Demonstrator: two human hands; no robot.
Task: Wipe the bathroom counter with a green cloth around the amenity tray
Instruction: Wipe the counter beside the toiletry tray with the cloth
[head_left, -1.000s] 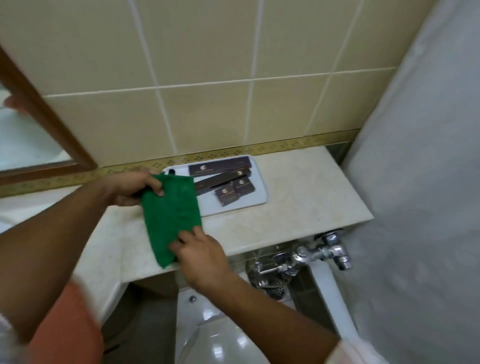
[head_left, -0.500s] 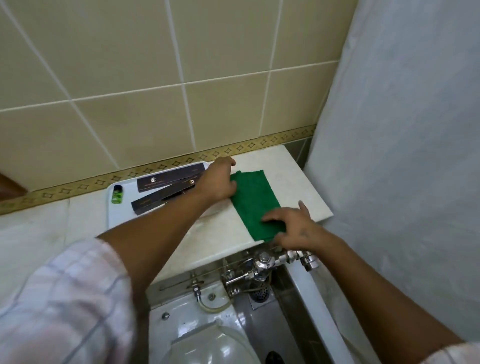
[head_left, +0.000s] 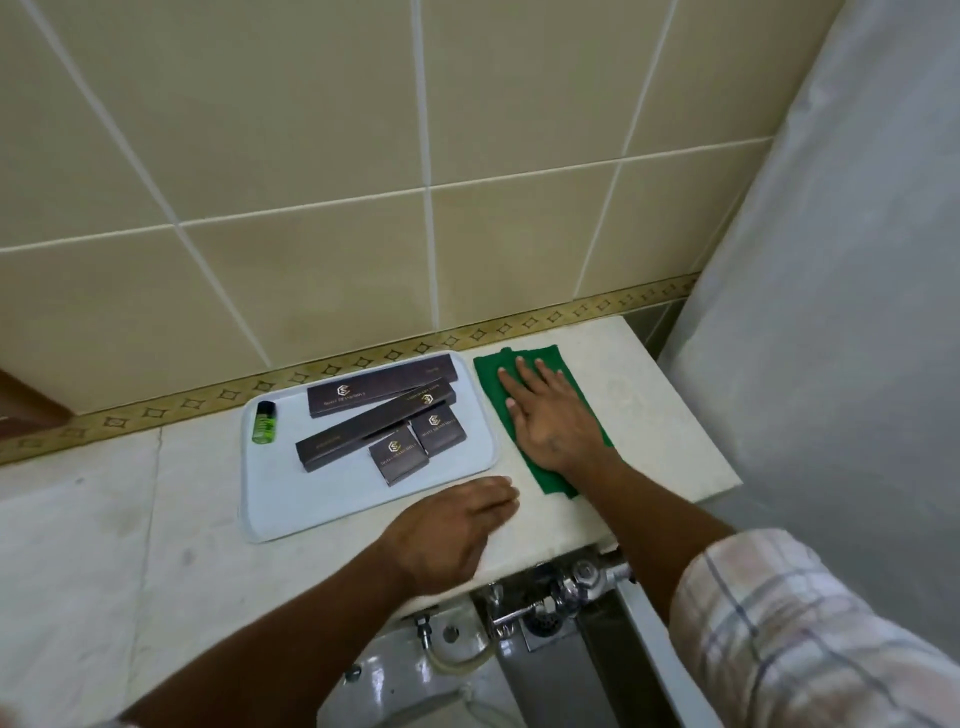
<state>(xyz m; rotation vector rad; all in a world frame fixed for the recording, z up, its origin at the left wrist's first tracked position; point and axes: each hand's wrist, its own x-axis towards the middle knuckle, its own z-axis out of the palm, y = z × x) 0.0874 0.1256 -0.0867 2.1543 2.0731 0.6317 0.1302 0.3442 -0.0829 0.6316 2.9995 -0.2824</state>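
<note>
I look down on a pale marble bathroom counter set against beige wall tiles. At about nine o'clock from the centre of my view sits a white rectangular plastic amenity tray. On its left end lies a small green bottle with a black cap; to the right of that are two long dark brown boxes with gold logos and two small square dark boxes. At about six o'clock from the tray, my left hand rests palm down on the bare counter, fingers loosely extended and holding nothing, its fingertips just beside the tray's near right corner. At three o'clock from the tray, just beside its right edge, a dark green rectangular cloth lies flat on the counter. My right hand is spread open and pressed flat on top of it, fingers pointing toward the wall. A checked sleeve covers that arm at five o'clock. Chrome plumbing shows below the counter edge.
</note>
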